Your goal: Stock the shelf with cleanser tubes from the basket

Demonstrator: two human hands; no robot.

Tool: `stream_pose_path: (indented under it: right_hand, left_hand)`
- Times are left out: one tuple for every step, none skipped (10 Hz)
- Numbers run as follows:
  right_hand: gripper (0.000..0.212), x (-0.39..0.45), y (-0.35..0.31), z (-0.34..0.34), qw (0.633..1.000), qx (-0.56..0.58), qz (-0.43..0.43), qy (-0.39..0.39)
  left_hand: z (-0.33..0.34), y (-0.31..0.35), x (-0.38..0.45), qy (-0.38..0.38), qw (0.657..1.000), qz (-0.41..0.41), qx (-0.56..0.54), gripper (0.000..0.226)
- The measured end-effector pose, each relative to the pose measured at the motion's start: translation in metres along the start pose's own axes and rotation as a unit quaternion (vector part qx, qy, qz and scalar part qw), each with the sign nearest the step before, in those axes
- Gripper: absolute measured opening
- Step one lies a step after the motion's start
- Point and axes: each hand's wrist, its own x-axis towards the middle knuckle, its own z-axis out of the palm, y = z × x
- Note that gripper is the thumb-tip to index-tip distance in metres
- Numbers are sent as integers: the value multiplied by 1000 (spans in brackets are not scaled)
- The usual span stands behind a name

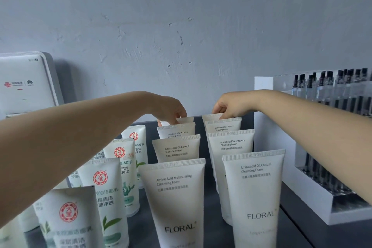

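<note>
head view: mid-frame, left hand (169, 109) and right hand (228, 106) are each pinching a rear tube (186, 120), seating them on the shelf (291, 233); releasing looks next.

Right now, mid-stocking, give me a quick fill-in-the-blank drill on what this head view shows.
1. Each hand, left hand and right hand, has its grip on a tube at the ____ of its FLORAL row.
2. The nearest left-row FLORAL tube reads Amino Acid ____ Cleansing Foam.
3. The clear rack of vials stands to the ____ of the FLORAL rows.

Missing words: back; Moisturizing; right
</note>
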Motion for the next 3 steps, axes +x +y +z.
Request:
stream_pose_path:
  right_hand:
    - [15, 0, 0, -1, 999, -31, 10, 7]
    - [24, -4, -4, -5, 998, -28, 17, 49]
    - [23, -12, -13, -15, 990, -18, 7, 137]
  left_hand:
    - [1, -2, 0, -12, 999, -2, -38, 25]
    - [-2, -1, -7, -4, 998, -8, -60, 27]
    - [-12, -2, -15, 78, 995, -19, -56, 24]
